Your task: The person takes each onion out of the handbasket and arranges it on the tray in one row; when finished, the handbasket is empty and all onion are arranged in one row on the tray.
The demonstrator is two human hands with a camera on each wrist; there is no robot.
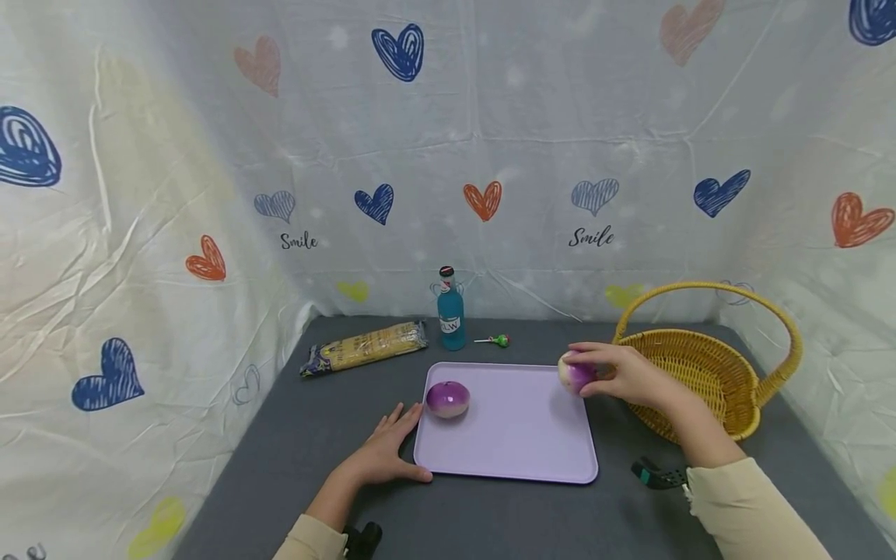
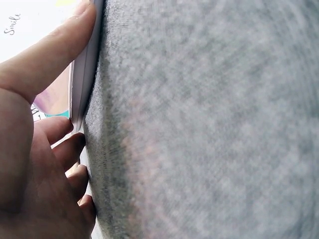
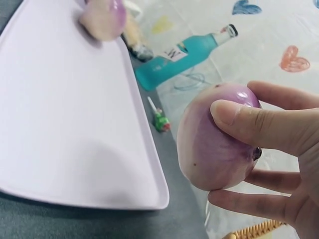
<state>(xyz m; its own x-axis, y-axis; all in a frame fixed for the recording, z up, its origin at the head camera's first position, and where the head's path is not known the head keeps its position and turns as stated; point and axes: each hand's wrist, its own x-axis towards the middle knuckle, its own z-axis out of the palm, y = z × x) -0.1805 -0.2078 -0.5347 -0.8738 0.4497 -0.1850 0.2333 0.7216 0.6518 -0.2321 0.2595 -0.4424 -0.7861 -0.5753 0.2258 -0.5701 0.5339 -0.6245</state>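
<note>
My right hand (image 1: 626, 375) grips a purple-and-white turnip (image 3: 219, 139) between thumb and fingers, above the right edge of the lilac tray (image 1: 514, 435). A dark stem stub shows on the turnip's side toward the palm. On the tray's left part lies a second turnip (image 1: 448, 399), purple above and pale below. My left hand (image 1: 385, 449) is at the tray's left side with fingers spread, its thumb by the front left corner and the fingertips along the left rim. In the left wrist view the thumb (image 2: 55, 47) lies against the tray's edge.
Right of the tray stands a yellow wicker basket (image 1: 689, 342) with a tall handle, partly behind the right forearm. Along the back are a long yellow packet (image 1: 367, 348), a blue bottle (image 1: 451, 315) and a green-headed lollipop (image 1: 500, 341). A heart-printed curtain (image 1: 434, 155) surrounds the grey table (image 1: 490, 513).
</note>
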